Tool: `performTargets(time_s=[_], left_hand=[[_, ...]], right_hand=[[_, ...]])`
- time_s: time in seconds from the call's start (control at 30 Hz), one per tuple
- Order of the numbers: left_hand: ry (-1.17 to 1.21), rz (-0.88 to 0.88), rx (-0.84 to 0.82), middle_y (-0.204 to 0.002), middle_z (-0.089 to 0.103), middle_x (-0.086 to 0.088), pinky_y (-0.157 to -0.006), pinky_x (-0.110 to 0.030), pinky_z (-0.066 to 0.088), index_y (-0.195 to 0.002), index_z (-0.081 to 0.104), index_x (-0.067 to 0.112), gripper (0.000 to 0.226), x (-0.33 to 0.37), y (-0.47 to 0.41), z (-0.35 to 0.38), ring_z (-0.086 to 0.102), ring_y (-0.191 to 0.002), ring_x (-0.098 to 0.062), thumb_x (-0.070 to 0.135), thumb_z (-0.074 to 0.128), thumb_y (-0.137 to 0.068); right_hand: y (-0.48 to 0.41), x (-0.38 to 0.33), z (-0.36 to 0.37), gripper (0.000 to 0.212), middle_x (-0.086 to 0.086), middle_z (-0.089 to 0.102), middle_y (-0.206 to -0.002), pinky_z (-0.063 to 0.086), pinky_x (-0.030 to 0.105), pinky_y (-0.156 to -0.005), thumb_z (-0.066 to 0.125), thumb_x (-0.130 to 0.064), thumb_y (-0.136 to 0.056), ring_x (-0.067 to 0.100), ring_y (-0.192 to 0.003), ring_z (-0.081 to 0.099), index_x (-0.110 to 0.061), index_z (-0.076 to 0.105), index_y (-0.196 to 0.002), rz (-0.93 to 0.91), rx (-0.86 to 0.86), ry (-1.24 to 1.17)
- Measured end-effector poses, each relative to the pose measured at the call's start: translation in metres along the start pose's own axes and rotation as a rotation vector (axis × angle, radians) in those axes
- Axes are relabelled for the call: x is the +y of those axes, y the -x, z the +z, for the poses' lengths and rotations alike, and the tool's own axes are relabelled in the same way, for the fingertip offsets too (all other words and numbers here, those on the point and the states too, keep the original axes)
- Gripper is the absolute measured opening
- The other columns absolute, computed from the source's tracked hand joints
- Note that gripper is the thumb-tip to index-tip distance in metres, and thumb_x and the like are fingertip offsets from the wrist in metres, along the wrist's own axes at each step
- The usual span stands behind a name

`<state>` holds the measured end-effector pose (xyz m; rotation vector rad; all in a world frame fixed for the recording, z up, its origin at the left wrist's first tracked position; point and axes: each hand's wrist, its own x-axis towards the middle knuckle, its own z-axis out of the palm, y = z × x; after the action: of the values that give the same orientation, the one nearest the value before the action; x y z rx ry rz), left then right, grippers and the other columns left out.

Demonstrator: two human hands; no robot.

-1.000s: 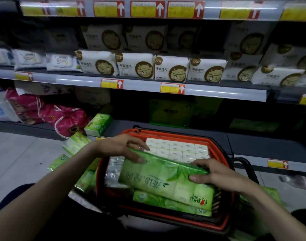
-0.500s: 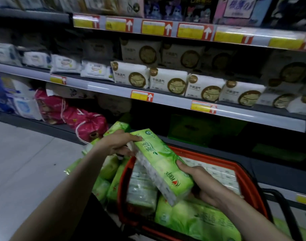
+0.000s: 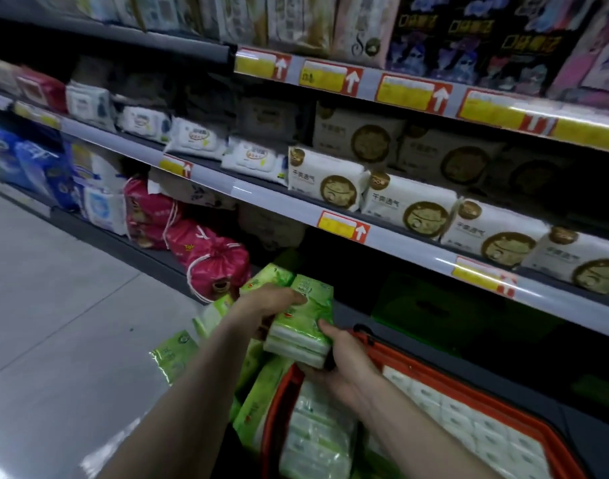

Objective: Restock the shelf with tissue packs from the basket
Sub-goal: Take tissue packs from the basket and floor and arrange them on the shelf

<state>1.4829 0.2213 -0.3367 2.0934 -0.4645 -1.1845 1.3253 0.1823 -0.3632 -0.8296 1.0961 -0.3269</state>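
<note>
Left grip (image 3: 270, 302): bare hand laid over the upper face of the green tissue pack (image 3: 305, 316), fingers curled across its far end. Clamped on it.
Right grip (image 3: 348, 361): held the near end, thumb up the right side, fingers underneath. Also clamped on the pack.
Pack position: out of the basket, in the air over the far-left corner of the red basket (image 3: 434, 373). Its long axis pointed at the bottom shelf (image 3: 503, 378). Not yet set down.
Neighbour: a shelved green pack (image 3: 272, 276) stood just beside the held one's far end. Contact or gap, could not tell.
Handling: looked like a film-wrapped bundle of soft packets. My read was light, squashy, slick wrap, nothing fragile. Best held by both short ends or flat under the base, since pinching loose film risked a slip or tear.
Basket contents: more green-and-white packs (image 3: 317, 440) at the left end, a white multipack (image 3: 469, 420) to the right.
Outside basket: loose green packs (image 3: 177, 354) lay left of it, over the grey tiled floor (image 3: 54, 323). What they rested on was not clear.
Same shelf, left: pink drawstring bags (image 3: 210, 257).
Shelf above: white packs with round brown logos (image 3: 330, 181), yellow price tags (image 3: 343, 226) on the rail.
Progress: judged mid-placement, plenty of stock left to move.
</note>
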Motion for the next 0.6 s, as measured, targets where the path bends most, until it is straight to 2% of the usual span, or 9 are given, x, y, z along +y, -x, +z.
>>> performTargets(time_s=[0.07, 0.17, 0.23, 0.3, 0.4, 0.43, 0.47, 0.53, 0.6], left_hand=[[0.062, -0.086, -0.009, -0.133, 0.058, -0.011, -0.075, -0.04, 0.054, -0.13, 0.056, 0.016, 0.056, -0.004, -0.013, -0.004, 0.059, -0.115, -0.034, 0.05, 0.069, -0.088], [0.289, -0.214, -0.033, -0.131, 0.057, -0.013, -0.078, -0.04, 0.059, -0.128, 0.054, 0.016, 0.056, -0.013, -0.033, -0.004, 0.061, -0.114, -0.032, 0.045, 0.071, -0.084], [0.39, -0.249, -0.041, -0.131, 0.059, -0.015, -0.07, -0.037, 0.057, -0.129, 0.052, 0.014, 0.056, -0.017, -0.047, 0.0, 0.064, -0.113, -0.033, 0.043, 0.07, -0.085], [0.441, -0.226, -0.026, -0.13, 0.058, -0.017, -0.066, -0.038, 0.058, -0.127, 0.049, 0.011, 0.046, -0.017, -0.058, 0.004, 0.066, -0.11, -0.035, 0.038, 0.065, -0.093], [0.502, -0.179, 0.064, -0.122, 0.058, -0.016, -0.086, -0.049, 0.062, -0.119, 0.051, 0.01, 0.032, -0.021, -0.081, 0.009, 0.064, -0.111, -0.038, 0.028, 0.061, -0.096], [0.539, -0.173, 0.092, -0.114, 0.057, -0.014, -0.087, -0.05, 0.062, -0.114, 0.052, 0.009, 0.025, -0.022, -0.089, 0.011, 0.063, -0.113, -0.038, 0.025, 0.06, -0.097], [0.582, -0.171, 0.102, -0.109, 0.056, -0.013, -0.082, -0.049, 0.063, -0.109, 0.054, 0.007, 0.018, -0.021, -0.096, 0.012, 0.062, -0.113, -0.038, 0.02, 0.059, -0.097], [0.63, -0.177, 0.136, -0.11, 0.06, -0.016, -0.072, -0.046, 0.065, -0.109, 0.057, 0.004, 0.018, -0.021, -0.111, 0.016, 0.063, -0.109, -0.037, 0.016, 0.057, -0.095], [0.601, -0.187, 0.172, -0.115, 0.065, -0.017, -0.082, -0.048, 0.064, -0.11, 0.06, 0.003, 0.028, -0.022, -0.129, 0.021, 0.066, -0.101, -0.034, 0.021, 0.056, -0.089]], right_hand=[[-0.017, -0.006, 0.014, 0.024, 0.021, 0.077, -0.107, 0.059, 0.036, -0.06, 0.063, -0.024, -0.104, 0.03, -0.078, 0.072, -0.006, 0.071, -0.116, 0.001, 0.017, -0.008], [-0.052, -0.011, 0.03, 0.021, 0.018, 0.076, -0.099, 0.057, 0.036, -0.056, 0.058, -0.021, -0.106, 0.035, -0.078, 0.073, -0.006, 0.07, -0.115, 0.007, 0.061, -0.001], [-0.078, -0.012, 0.036, 0.025, 0.023, 0.077, -0.105, 0.063, 0.047, -0.063, 0.06, -0.022, -0.104, 0.042, -0.086, 0.077, -0.005, 0.07, -0.12, 0.022, 0.104, -0.015], [-0.103, -0.01, 0.042, 0.027, 0.026, 0.077, -0.105, 0.063, 0.06, -0.073, 0.063, -0.023, -0.102, 0.045, -0.086, 0.077, -0.005, 0.071, -0.12, 0.044, 0.154, -0.004], [-0.134, -0.01, 0.05, 0.027, 0.027, 0.076, -0.106, 0.06, 0.07, -0.077, 0.063, -0.022, -0.101, 0.045, -0.087, 0.077, -0.004, 0.069, -0.12, 0.072, 0.172, 0.011], [-0.141, -0.011, 0.053, 0.026, 0.026, 0.075, -0.106, 0.06, 0.068, -0.076, 0.062, -0.022, -0.101, 0.045, -0.087, 0.077, -0.004, 0.069, -0.119, 0.086, 0.183, 0.02], [-0.148, -0.013, 0.057, 0.025, 0.026, 0.075, -0.105, 0.062, 0.063, -0.073, 0.06, -0.021, -0.102, 0.043, -0.087, 0.076, -0.004, 0.069, -0.117, 0.095, 0.182, 0.028], [-0.167, -0.014, 0.06, 0.024, 0.025, 0.074, -0.102, 0.063, 0.046, -0.055, 0.057, -0.019, -0.104, 0.039, -0.082, 0.075, -0.001, 0.069, -0.116, 0.126, 0.198, 0.027], [-0.18, -0.014, 0.063, 0.025, 0.022, 0.071, -0.097, 0.053, 0.033, -0.04, 0.056, -0.018, -0.105, 0.034, -0.072, 0.07, 0.001, 0.067, -0.115, 0.142, 0.218, 0.02]])
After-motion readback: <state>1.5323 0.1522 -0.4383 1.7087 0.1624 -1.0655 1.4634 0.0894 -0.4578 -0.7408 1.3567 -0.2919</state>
